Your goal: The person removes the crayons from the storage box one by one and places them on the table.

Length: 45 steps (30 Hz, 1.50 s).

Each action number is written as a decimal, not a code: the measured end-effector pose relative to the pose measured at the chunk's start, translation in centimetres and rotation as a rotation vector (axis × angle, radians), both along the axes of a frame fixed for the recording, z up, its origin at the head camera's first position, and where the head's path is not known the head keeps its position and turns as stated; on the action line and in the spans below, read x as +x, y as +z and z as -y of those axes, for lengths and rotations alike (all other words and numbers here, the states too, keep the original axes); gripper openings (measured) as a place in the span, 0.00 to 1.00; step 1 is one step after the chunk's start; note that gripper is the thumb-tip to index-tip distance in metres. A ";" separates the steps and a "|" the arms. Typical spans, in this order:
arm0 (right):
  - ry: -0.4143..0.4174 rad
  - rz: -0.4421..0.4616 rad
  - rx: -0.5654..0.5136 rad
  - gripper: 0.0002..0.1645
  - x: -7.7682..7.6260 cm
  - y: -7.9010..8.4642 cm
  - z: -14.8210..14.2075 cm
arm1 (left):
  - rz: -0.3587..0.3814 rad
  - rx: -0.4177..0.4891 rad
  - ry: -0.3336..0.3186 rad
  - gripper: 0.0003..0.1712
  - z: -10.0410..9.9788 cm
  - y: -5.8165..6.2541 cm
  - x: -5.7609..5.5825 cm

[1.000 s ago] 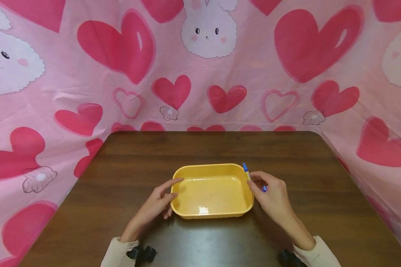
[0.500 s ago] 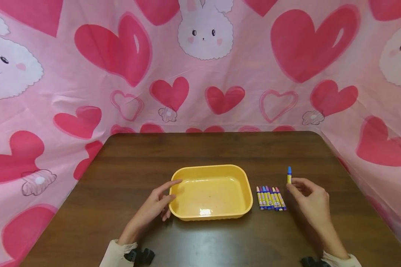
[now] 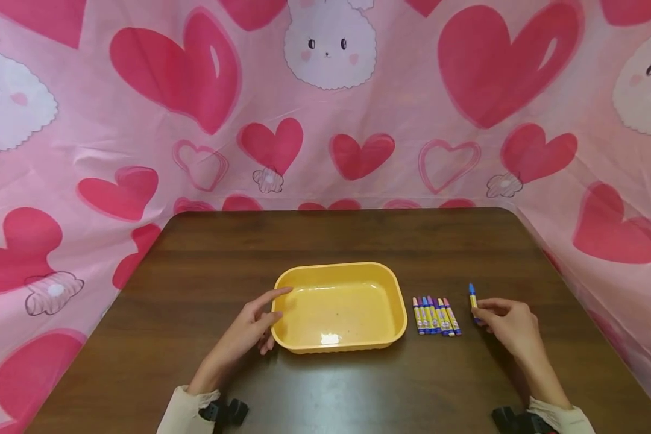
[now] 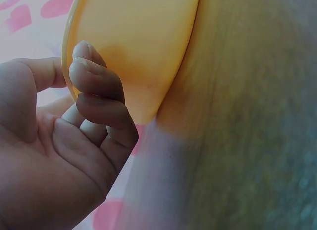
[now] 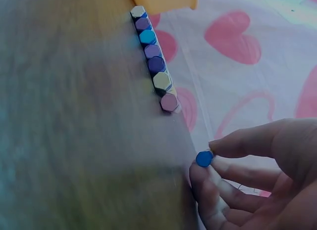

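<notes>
My left hand (image 3: 245, 328) grips the left rim of a yellow plastic tray (image 3: 339, 347), with index finger and thumb over the rim and the other fingers against the outer wall. In the left wrist view, the curled fingers (image 4: 101, 99) lie against the tray's side. My right hand (image 3: 512, 328) pinches a blue crayon (image 3: 473, 298) with a yellow wrapper between thumb and fingers. The blue end of this crayon (image 5: 204, 159) faces the right wrist camera. Whether it touches the table cannot be told. Between tray and right hand lies a row of several crayons (image 3: 436, 316), side by side.
A dark brown wooden table (image 3: 325, 235) lies under everything. Behind it and at both sides hangs a pink cloth (image 3: 369, 108) with hearts and rabbits. The tray's bare bottom shows. Wrist cameras (image 3: 225, 412) are strapped on both arms.
My right hand has moved right from the tray's right side, past the crayon row it was covering, and then lowered slightly, still holding the blue crayon. My left hand stays on the tray.
</notes>
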State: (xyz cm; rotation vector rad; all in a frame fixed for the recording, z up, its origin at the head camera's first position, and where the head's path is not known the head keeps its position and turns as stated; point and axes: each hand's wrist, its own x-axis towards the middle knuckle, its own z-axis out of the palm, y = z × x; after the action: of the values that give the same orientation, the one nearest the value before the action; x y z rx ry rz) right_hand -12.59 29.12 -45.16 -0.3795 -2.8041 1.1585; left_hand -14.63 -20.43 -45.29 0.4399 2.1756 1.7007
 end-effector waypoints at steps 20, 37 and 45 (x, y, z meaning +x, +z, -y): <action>0.137 -0.089 0.164 0.10 -0.3 -0.7 0.5 | 0.023 -0.007 0.016 0.28 0.1 0.1 0.2; 0.261 0.003 0.124 0.13 0.3 0.3 1.0 | 0.034 -0.015 0.028 0.28 -0.2 0.6 0.3; 0.284 -0.012 0.121 0.12 0.2 0.1 1.1 | 0.014 -0.019 0.017 0.28 -0.2 0.4 0.2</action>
State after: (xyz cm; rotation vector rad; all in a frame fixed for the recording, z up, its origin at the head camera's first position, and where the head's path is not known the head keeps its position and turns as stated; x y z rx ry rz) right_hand -12.35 28.01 -45.04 0.0379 -2.9688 1.0220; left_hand -14.39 -20.23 -44.86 0.4043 2.1898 1.6853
